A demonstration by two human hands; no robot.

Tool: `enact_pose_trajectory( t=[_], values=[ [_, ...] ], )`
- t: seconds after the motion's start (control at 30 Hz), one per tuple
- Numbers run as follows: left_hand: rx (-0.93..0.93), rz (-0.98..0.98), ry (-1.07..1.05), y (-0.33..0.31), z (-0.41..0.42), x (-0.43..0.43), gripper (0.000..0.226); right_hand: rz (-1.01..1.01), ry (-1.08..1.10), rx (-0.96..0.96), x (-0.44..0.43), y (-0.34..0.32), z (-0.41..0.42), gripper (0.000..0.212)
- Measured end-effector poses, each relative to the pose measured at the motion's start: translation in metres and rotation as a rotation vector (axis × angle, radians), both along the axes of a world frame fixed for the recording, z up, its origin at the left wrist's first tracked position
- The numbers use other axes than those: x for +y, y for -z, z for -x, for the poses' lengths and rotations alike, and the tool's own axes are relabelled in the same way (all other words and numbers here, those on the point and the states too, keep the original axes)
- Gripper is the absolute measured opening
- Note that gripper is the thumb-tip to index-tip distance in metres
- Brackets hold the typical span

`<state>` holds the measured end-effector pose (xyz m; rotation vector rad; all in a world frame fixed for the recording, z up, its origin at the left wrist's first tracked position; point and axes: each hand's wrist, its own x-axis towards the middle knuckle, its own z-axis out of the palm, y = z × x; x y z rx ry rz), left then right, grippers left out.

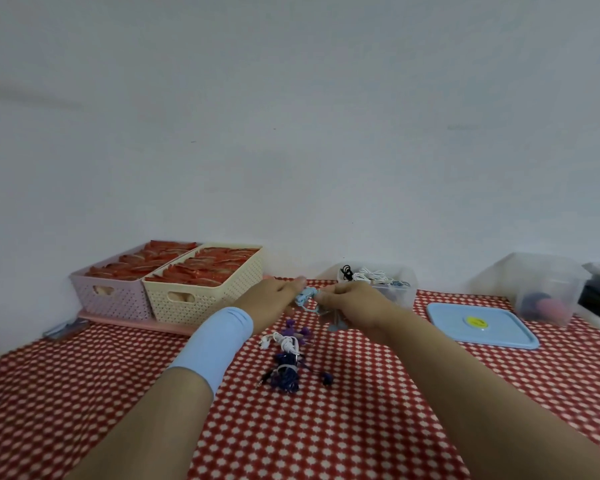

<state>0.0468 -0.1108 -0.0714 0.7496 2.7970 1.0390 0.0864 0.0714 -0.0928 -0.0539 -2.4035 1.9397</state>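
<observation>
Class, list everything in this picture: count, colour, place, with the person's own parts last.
light blue earphone cable: one, light blue, held between both hands
earphone bundles: about three, white, purple, dark blue, on the cloth
baskets: two, lilac and cream, back left, holding red packets
pink tray: one, under the baskets
clear tub: one, behind the hands, holding cables
blue lid: one, yellow sticker, right
second clear tub: one, far right, contents blurred
tablecloth: one, red with white dots
wristband: one, light blue, left forearm
left hand: holds the cable
right hand: pinches the cable
</observation>
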Motion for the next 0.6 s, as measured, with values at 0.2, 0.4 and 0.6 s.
enact_pose_trajectory(
  t=[0.2, 0.4, 0.6],
  values=[
    [-0.107, -0.238, 0.071, 0.004, -0.001, 0.011, 0.027, 0.060, -0.024, -0.015, 0.017, -0.002, -0.006, 0.024],
    [-0.094, -0.169, 0.067, 0.004, -0.009, 0.046, 0.026, -0.032, -0.055, -0.114, 0.062, -0.007, -0.033, 0.020],
    [0.044, 0.162, 0.130, 0.024, -0.023, 0.098, 0.021, -0.355, 0.001, -0.184, 0.101, 0.001, -0.061, 0.013]
  ],
)
